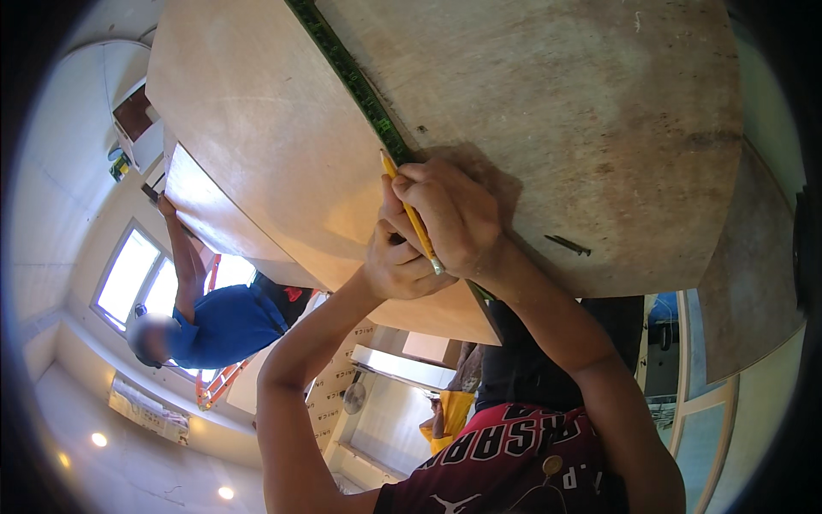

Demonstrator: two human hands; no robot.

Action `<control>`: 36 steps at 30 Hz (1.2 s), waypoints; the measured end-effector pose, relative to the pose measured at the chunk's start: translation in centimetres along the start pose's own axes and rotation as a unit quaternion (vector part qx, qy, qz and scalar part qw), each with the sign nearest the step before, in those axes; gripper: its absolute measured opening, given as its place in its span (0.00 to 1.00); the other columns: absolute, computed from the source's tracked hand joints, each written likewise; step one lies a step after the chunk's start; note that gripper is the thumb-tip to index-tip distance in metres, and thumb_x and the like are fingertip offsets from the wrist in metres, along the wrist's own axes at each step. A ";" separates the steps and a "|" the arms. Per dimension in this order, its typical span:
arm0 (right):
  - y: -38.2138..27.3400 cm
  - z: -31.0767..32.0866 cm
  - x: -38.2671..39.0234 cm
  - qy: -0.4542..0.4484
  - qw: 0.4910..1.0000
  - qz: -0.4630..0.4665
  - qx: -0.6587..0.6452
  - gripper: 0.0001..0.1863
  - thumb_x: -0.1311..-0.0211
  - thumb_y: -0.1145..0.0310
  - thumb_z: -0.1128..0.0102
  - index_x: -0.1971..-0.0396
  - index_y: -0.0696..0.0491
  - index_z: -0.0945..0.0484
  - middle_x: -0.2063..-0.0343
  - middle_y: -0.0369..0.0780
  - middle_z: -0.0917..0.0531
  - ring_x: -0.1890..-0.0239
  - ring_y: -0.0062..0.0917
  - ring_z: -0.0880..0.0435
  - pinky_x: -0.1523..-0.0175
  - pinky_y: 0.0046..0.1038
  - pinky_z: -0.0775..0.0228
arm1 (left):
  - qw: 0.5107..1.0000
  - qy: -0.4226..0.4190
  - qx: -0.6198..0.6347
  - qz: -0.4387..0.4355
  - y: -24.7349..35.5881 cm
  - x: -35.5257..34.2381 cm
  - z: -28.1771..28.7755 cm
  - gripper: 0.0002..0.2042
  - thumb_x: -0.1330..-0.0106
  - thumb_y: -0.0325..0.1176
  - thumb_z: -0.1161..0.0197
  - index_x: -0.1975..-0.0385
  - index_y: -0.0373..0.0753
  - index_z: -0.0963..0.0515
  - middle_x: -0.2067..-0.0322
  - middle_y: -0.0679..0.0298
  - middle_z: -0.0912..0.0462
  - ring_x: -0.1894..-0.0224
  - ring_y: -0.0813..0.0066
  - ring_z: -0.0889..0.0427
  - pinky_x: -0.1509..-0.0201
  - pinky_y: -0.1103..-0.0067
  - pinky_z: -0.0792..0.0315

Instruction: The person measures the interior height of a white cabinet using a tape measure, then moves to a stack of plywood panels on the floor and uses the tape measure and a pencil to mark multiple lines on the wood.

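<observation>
A green measuring strip (351, 81) lies along the long edge of a pale plywood sheet (231, 103), over a darker, stained board (591, 94). My right hand (449, 214) is closed on a yellow pencil (390, 164), its tip beside the strip and that edge. Just below, my left hand (394, 261) has its fingers curled at the strip and sheet edge, pressed close under my right hand; what exactly it grips is partly hidden. Two dark nails or screws (567, 245) lie on the darker board to the right of my hands.
At left, a person in a blue shirt (223, 321) reaches up beside another panel (205, 197), near an orange ladder (205, 394) and a window (128, 270). Another person in yellow (449, 420) is partly visible below the panels. A curved board (745, 265) stands at the right.
</observation>
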State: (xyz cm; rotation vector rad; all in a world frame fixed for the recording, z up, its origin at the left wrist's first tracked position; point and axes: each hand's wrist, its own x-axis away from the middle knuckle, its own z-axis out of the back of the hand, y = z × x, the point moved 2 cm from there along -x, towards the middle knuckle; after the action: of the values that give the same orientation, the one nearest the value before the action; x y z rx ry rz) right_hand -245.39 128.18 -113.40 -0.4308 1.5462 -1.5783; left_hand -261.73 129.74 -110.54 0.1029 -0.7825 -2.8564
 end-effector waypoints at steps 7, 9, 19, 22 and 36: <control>-0.1 -0.1 0.0 -0.009 1.000 -0.001 -0.012 0.11 0.41 0.80 0.30 0.70 0.59 0.28 0.71 0.46 0.18 0.72 0.31 0.16 0.69 0.28 0.18 | 1.000 0.004 0.013 0.015 0.2 0.9 -0.5 0.17 0.58 0.36 0.22 0.63 0.52 0.11 0.54 0.72 0.17 0.42 0.58 0.22 0.40 0.45 0.38; -0.1 -0.3 0.0 -0.006 1.000 -0.001 -0.009 0.11 0.41 0.80 0.30 0.70 0.59 0.28 0.71 0.46 0.18 0.72 0.31 0.15 0.69 0.27 0.18 | 1.000 0.009 0.019 0.018 0.2 0.8 -0.4 0.20 0.62 0.41 0.20 0.64 0.49 0.10 0.52 0.68 0.16 0.38 0.51 0.25 0.36 0.36 0.44; -0.1 -0.3 0.0 -0.007 1.000 -0.015 -0.024 0.12 0.45 0.82 0.26 0.69 0.62 0.25 0.71 0.48 0.17 0.72 0.33 0.14 0.67 0.29 0.17 | 1.000 0.006 0.005 -0.004 -0.1 1.2 -0.3 0.18 0.60 0.38 0.21 0.64 0.53 0.10 0.53 0.73 0.17 0.42 0.59 0.24 0.39 0.43 0.39; 0.0 -0.4 0.0 -0.002 1.000 -0.009 -0.018 0.11 0.43 0.81 0.28 0.69 0.61 0.26 0.71 0.46 0.17 0.72 0.32 0.15 0.68 0.28 0.18 | 1.000 0.000 0.004 -0.008 -0.3 1.4 -0.4 0.17 0.59 0.37 0.22 0.64 0.54 0.10 0.54 0.74 0.17 0.44 0.61 0.23 0.40 0.45 0.38; 0.0 -0.1 0.0 0.024 1.000 -0.011 -0.017 0.11 0.42 0.80 0.30 0.72 0.58 0.27 0.71 0.45 0.17 0.73 0.30 0.16 0.70 0.28 0.20 | 0.999 0.030 0.015 -0.011 0.0 0.0 -0.4 0.14 0.59 0.33 0.25 0.68 0.53 0.11 0.62 0.79 0.16 0.54 0.73 0.17 0.48 0.63 0.28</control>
State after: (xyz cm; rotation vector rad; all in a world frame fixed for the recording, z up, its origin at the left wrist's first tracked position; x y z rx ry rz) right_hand -245.48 128.29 -113.40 -0.4315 1.6119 -1.5918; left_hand -261.72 129.55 -110.94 0.2013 -0.8181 -2.8478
